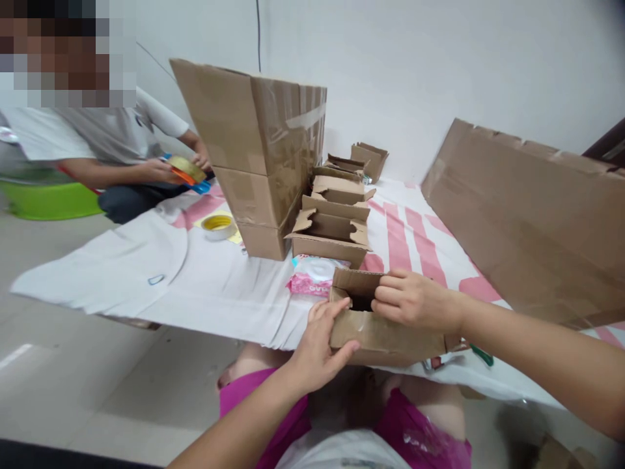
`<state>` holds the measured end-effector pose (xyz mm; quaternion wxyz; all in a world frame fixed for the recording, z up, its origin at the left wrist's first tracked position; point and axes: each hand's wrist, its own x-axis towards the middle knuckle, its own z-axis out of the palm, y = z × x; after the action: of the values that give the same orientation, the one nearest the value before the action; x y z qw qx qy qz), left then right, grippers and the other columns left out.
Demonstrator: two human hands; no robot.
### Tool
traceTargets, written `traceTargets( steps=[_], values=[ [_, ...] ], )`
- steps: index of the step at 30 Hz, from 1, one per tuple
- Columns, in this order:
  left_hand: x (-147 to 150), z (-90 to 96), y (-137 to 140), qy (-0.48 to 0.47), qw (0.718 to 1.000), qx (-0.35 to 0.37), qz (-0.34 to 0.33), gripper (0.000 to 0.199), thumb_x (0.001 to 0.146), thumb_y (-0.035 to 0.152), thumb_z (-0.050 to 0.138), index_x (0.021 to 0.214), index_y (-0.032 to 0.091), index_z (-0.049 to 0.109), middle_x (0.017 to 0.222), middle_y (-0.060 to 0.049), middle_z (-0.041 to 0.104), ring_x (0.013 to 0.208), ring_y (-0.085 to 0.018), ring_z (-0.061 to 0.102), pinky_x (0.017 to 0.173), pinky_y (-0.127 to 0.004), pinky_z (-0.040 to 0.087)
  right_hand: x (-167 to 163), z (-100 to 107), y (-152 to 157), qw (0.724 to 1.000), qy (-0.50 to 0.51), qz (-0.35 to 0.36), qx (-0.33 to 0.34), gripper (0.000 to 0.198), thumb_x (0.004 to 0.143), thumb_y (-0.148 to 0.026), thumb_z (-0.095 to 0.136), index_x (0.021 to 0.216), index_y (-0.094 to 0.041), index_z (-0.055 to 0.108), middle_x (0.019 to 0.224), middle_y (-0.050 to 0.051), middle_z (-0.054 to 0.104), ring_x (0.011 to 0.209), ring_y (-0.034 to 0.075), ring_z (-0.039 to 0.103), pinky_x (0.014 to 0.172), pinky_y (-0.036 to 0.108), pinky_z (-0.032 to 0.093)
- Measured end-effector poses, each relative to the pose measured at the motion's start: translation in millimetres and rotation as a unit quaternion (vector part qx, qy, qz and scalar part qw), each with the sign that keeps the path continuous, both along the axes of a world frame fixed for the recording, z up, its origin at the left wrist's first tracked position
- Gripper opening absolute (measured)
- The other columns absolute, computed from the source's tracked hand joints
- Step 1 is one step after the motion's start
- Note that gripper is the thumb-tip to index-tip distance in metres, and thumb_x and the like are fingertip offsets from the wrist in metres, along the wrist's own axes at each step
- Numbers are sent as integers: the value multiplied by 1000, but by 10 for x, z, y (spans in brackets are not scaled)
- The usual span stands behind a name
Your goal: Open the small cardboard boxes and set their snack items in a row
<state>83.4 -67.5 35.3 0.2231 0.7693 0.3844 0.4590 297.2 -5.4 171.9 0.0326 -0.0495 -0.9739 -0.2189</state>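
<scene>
In front of me, at the near table edge, sits a small brown cardboard box (390, 339) with its top partly open. My left hand (322, 339) grips its left end, fingertips over the rim and thumb along the near side. Over the opening, my right hand (403, 298) is closed with curled fingers at the box's top edge; its fingertips are partly hidden inside. A pink and white wipes packet (315, 275) lies just behind the box's left end.
Open small boxes (332, 228) stand in a row beyond the packet, beside a tall taped cardboard stack (273, 150). A large cardboard sheet (532, 221) leans at right. A tape roll (218, 226) lies at left. Across the table, another person's hands (163, 170) hold a tape dispenser (188, 174).
</scene>
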Motion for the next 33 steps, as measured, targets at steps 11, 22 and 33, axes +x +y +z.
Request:
traceTargets(
  steps=[11,22,33],
  values=[
    [-17,58,3,27,999,-18,-13,60,85,29,63,138,24,36,128,-13,56,117,-30,52,100,-50,40,33,-102,-40,995,-72,63,15,24,96,-15,44,81,-17,63,73,2,53,65,16,43,63,34,28],
    [-35,62,-12,32,999,-27,0,60,85,27,62,139,23,34,127,-13,55,117,-29,51,100,-48,41,-14,-167,15,999,8,16,-38,26,98,-15,40,79,-17,58,72,1,54,66,15,42,66,32,29],
    [-34,65,-3,32,999,-25,-10,60,86,29,61,139,25,35,129,-12,55,118,-29,50,101,-48,40,76,-216,-42,936,138,-146,-291,24,91,-11,46,105,-16,65,89,7,61,78,16,56,70,28,46]
  ],
)
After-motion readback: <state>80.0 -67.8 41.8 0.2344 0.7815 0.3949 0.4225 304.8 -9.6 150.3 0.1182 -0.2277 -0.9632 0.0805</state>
